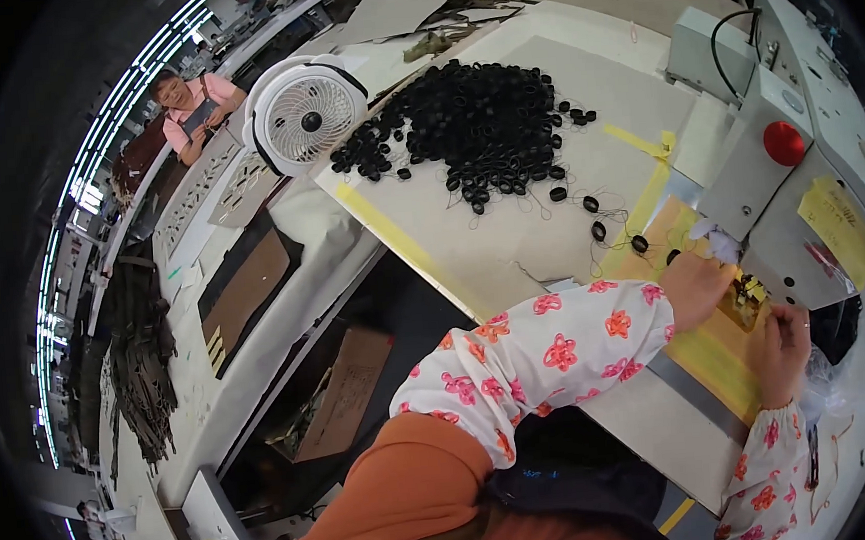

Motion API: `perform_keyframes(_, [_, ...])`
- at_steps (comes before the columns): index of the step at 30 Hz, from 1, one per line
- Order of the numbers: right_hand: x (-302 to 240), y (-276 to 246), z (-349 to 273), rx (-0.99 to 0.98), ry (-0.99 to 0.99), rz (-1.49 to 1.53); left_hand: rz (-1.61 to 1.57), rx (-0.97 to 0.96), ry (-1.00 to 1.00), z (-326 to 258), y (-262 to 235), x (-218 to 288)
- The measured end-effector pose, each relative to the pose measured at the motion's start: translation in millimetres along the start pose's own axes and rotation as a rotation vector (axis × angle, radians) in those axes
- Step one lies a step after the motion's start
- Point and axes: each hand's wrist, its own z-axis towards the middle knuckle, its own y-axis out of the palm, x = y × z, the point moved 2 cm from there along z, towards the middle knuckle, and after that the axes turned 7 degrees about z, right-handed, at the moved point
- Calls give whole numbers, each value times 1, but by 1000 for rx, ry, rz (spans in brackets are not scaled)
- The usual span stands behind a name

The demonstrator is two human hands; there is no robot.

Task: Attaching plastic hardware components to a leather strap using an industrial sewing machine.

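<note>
- Nearest the camera, in the lower middle: orange cloth (398, 488) around an upper arm, then a white flowery sleeve (559, 351).
- At the right of the frame, beside the little gold-coloured part (750, 291) of a big grey machine (766, 237): left hand (697, 290), bent in close, fingertips partly hidden. Cannot tell about a grip.
- Just below, near the same part: right hand (785, 351), fingers curled. Cannot tell about a grip here either.
- In the upper middle, on a pale table (472, 257): a big heap of black rings (487, 116) with thin threads.
- Between heap and left hand: a few loose rings (598, 230) (like a trail of crumbs).
- Work seemingly under way, with both hands at the machine. Maybe done, maybe waiting: the whole heap. Cannot tell which, or how many left.
</note>
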Motion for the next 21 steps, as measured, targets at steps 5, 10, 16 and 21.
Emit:
perform_keyframes(5, [-30, 36, -7, -217, 300, 190, -154, 3, -57, -10, 3, 9])
perform_keyframes(10, [-24, 32, -7, -237, 517, 303, -442, -23, -181, -12, 5, 22])
perform_keyframes(16, [-29, 30, -9, -227, 419, 362, -451, -49, -200, -8, -11, 14])
perform_keyframes(21, [-31, 34, -11, -157, 386, 547, -549, -123, -159, -7, -18, 12])
